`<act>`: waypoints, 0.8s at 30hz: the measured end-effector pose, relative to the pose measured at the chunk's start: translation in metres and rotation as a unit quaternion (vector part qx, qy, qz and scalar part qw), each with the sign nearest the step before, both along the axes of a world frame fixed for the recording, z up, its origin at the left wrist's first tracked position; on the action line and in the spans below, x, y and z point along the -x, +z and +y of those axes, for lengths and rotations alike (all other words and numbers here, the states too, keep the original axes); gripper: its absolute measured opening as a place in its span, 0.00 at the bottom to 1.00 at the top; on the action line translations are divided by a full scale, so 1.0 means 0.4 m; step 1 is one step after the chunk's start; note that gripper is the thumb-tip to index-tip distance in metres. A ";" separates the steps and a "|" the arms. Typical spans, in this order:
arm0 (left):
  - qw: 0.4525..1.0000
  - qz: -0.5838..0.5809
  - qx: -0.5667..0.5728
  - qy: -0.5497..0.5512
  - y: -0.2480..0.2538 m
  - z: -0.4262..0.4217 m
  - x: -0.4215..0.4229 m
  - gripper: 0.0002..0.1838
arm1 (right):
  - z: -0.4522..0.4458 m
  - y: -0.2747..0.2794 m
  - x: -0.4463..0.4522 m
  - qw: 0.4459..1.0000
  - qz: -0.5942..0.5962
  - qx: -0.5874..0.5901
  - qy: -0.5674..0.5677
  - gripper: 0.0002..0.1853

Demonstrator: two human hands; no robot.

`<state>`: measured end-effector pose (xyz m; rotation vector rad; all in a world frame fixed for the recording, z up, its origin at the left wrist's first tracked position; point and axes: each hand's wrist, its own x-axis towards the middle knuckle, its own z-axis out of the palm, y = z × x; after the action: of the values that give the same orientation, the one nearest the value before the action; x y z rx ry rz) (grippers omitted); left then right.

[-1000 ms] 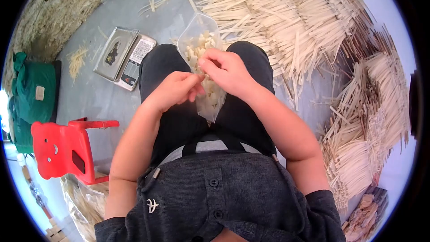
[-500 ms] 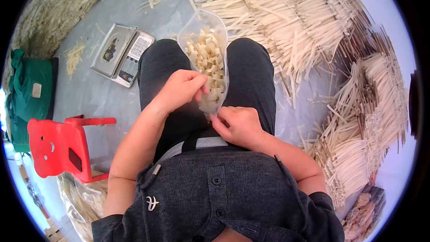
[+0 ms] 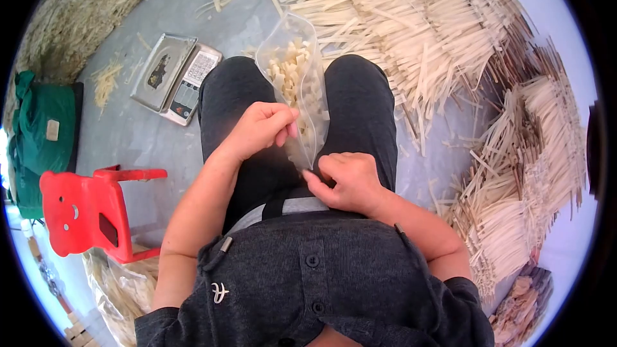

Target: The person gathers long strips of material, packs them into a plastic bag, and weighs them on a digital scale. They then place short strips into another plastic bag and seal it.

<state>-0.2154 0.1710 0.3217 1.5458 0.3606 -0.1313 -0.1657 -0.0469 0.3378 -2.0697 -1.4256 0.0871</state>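
Observation:
A clear zip bag [image 3: 315,99] lies between my thighs with its mouth facing up. Inside are many short, pale cut pieces [image 3: 289,67] that look like dried strips. My left hand [image 3: 265,130] is closed, its curled fingers at the bag's left edge. At the bag's near corner, my right hand [image 3: 347,181] has its thumb and bent fingers on the edge. The right wall of the bag leans inward and hazes over part of the pieces. My fingertips' exact hold on the plastic is partly hidden.
A digital scale [image 3: 177,79] stands on the grey floor to the left. Further left are a red chair [image 3: 87,212] with a dark phone-like object and a green bag [image 3: 45,141]. Long pale strips [image 3: 398,32] cover the floor ahead and to the right.
The bag's mouth has narrowed, its right rim moving left over the pieces. My right hand has shifted slightly, and my left hand stays nearly in place.

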 end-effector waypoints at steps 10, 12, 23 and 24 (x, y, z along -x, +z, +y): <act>0.999 0.025 -0.022 -0.014 -0.002 -0.008 0.002 0.21 | 0.024 -0.037 0.006 0.994 -0.022 -0.102 -0.034 0.13; 1.000 0.014 -0.023 -0.013 -0.010 -0.008 0.003 0.22 | 0.021 -0.043 0.007 0.995 -0.024 -0.093 0.011 0.10; 1.000 -0.013 -0.003 -0.008 -0.033 -0.004 -0.003 0.20 | 0.030 -0.011 -0.007 0.998 0.034 -0.036 -0.043 0.11; 1.000 -0.012 -0.003 -0.008 -0.033 -0.004 -0.004 0.20 | 0.036 -0.023 -0.006 0.996 0.028 -0.058 -0.058 0.12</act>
<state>-0.2138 0.1692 0.3087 1.5547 0.3286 -0.1242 -0.1632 -0.0326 0.3287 -2.0336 -1.2458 0.0153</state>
